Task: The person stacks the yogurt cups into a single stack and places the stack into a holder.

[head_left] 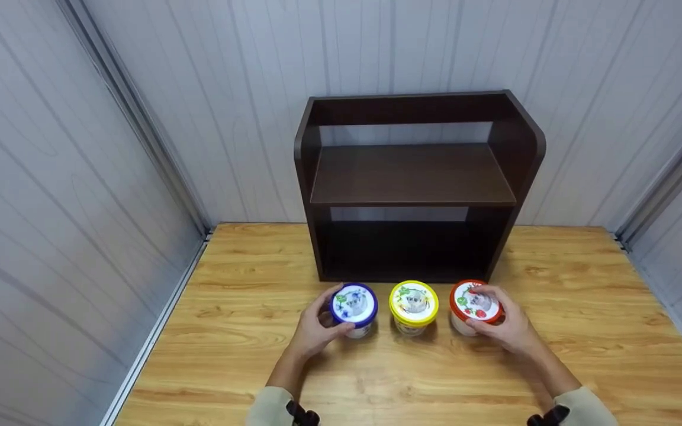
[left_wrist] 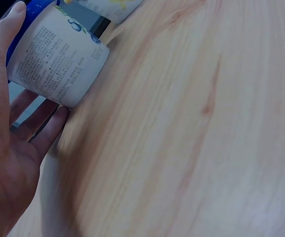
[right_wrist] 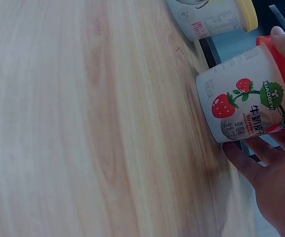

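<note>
Three small white paper tubs with coloured lids stand in a row on the wooden table. My left hand [head_left: 316, 328] grips the blue-lidded tub [head_left: 353, 305] by its lid rim, thumb at the near side. In the left wrist view that tub [left_wrist: 58, 57] shows printed text and blueberries. The yellow-lidded tub [head_left: 414, 305] stands in the middle, untouched. At the right, my right hand [head_left: 510, 322] holds the red-lidded tub [head_left: 471, 303], thumb and fingers about its lid. Strawberries are printed on the side of this tub [right_wrist: 243, 96] in the right wrist view.
A dark brown two-tier shelf [head_left: 415, 174] stands on the table right behind the tubs. Pale panel walls [head_left: 246, 71] rise at the back and both sides. The wooden table [head_left: 222, 331] extends to the left and right of the tubs.
</note>
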### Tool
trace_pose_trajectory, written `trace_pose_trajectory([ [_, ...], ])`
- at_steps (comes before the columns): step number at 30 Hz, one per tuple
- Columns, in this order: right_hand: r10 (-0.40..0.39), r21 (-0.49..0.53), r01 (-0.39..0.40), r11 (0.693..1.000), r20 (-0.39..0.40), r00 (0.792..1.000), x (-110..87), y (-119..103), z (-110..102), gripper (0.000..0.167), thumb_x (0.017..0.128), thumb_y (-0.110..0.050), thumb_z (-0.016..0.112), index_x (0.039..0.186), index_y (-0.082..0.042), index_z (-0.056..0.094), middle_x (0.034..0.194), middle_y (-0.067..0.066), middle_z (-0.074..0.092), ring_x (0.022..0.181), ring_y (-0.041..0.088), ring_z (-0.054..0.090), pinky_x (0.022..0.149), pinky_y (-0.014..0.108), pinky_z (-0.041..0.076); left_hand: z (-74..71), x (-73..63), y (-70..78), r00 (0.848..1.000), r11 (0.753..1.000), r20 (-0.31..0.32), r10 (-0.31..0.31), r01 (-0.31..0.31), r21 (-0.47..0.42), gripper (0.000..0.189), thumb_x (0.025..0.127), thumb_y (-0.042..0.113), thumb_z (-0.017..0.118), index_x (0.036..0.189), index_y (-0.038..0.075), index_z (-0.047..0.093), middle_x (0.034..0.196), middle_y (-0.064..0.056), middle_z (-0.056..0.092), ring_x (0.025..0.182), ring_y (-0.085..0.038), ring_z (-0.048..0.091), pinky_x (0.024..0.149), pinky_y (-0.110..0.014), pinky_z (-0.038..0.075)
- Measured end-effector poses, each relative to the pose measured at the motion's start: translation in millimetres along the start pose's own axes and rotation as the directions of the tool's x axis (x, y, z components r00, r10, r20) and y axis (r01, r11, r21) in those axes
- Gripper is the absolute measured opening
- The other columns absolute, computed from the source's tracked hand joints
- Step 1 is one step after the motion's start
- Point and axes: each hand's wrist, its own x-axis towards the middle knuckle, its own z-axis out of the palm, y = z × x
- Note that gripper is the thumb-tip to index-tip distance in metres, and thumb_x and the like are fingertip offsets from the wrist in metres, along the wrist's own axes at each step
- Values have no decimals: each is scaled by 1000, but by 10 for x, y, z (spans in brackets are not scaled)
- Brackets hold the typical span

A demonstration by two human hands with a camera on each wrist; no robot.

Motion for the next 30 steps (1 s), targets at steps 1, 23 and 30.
trace_pose_trajectory([
  [1,1,4,-1,1000,1,1000,0,-2,1,64,85,-1,96,143,-5,69,141,17,70,121,-9,59,102,3,45,0,1,1,1000,1000,-1,0,0,1,88,90,22,98,166,11,54,155,-22,64,143,-37,63,119,-42,56],
  [23,-30,-22,29,999,-44,999,95,-76,-105,66,84,0,96,144,-4,68,138,3,67,121,-9,58,101,3,46,19,39,12,1000,1000,-5,-11,11,-25,89,87,21,99,164,11,55,151,-23,65,139,-33,64,115,-28,55],
  [30,-26,-37,24,999,-36,999,155,-144,-127,65,86,-2,96,144,-5,68,141,10,66,121,-9,58,101,3,46,8,21,3,1000,999,-5,-20,20,-25,88,88,21,99,164,11,55,151,-24,64,139,-34,64,117,-33,56],
])
